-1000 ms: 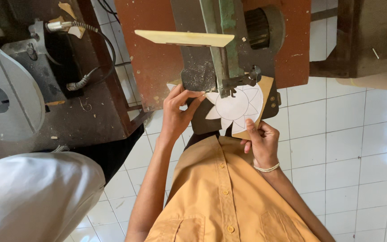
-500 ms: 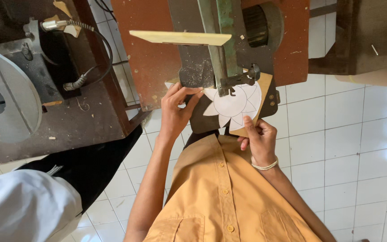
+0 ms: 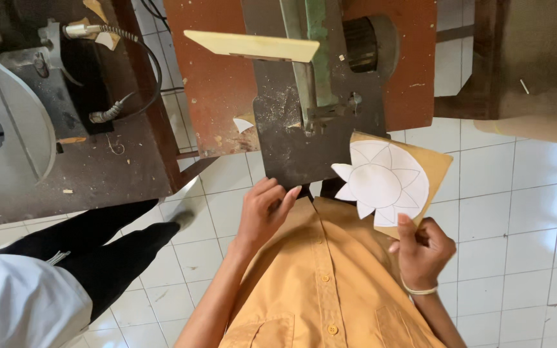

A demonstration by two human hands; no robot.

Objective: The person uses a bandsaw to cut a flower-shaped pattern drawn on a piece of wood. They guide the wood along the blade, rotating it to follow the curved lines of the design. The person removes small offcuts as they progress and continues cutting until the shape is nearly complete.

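Head view, looking down past an orange buttoned shirt (image 3: 330, 283). The right hand (image 3: 422, 250) pinches the near edge of a thin wooden board (image 3: 438, 169), thumb on top and the other fingers curled beneath; the board carries a white paper flower pattern (image 3: 381, 183) with pointed petals, and sits partly on the dark metal saw table (image 3: 288, 145), partly overhanging the tiled floor (image 3: 517, 212). The left hand (image 3: 262, 212) rests at the near edge of the same table, fingers loosely extended and together, gripping nothing; its fingertips touch the table rim, just apart from the pattern's leftmost petal. Above the table rises the green arm of a scroll saw (image 3: 307, 58), crossed by a pale wooden slat (image 3: 253, 45); the blade itself is too fine to make out. A rust-red bench (image 3: 211, 84) supports the machine, with a small paper offcut (image 3: 243, 124) lying on it. At left stands a second grey machine (image 3: 8, 122) with a flexible hose (image 3: 133, 71), cut off by the frame. Another person's dark trouser leg (image 3: 107, 248) and white sleeve (image 3: 14, 309) enter at lower left. A bracelet (image 3: 418, 291) circles the right wrist.
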